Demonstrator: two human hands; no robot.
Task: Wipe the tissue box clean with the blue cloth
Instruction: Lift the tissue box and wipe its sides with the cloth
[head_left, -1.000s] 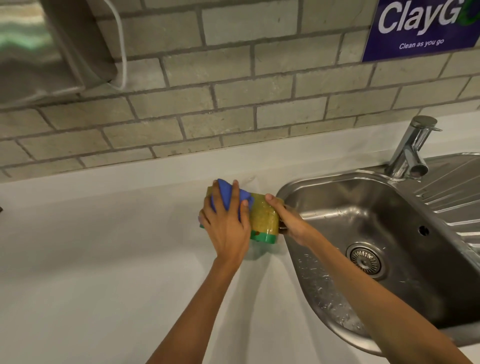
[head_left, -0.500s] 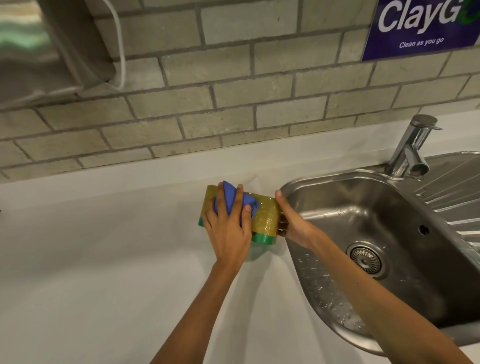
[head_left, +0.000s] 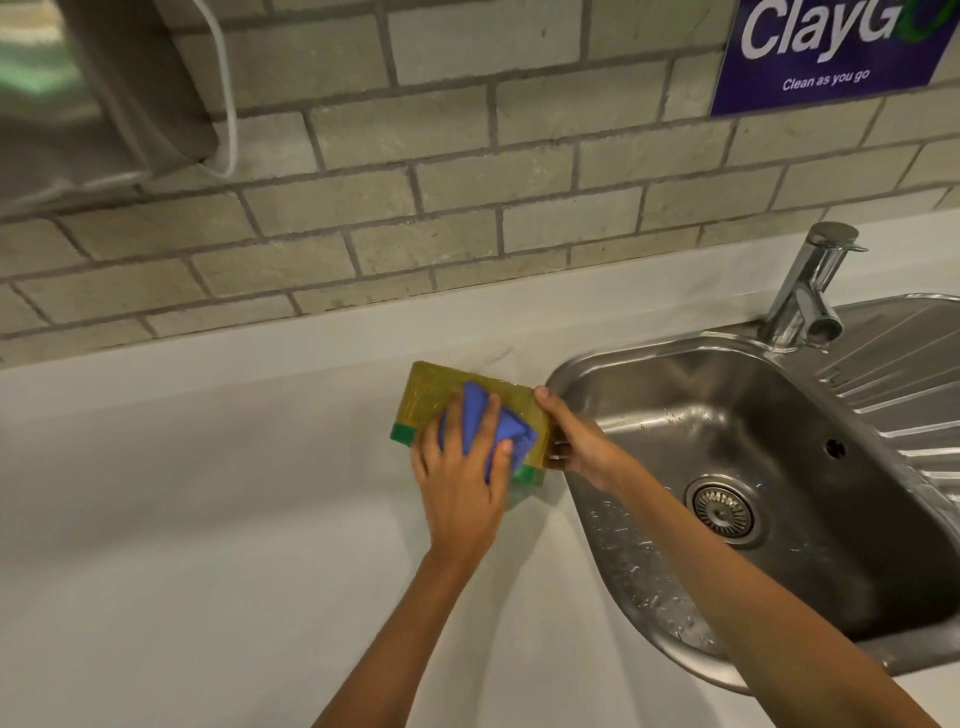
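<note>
Currently the left hand (head_left: 462, 483), pressing the blue cloth (head_left: 501, 434), has slid toward the tissue box's (head_left: 441, 395) near edge; right hand (head_left: 576, 441) grips its end. Wiping continues.

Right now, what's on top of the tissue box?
The blue cloth lies on the tissue box, pressed down by the left hand. The right hand grips its right end. The box surface under cloth and hand is hidden.
</note>
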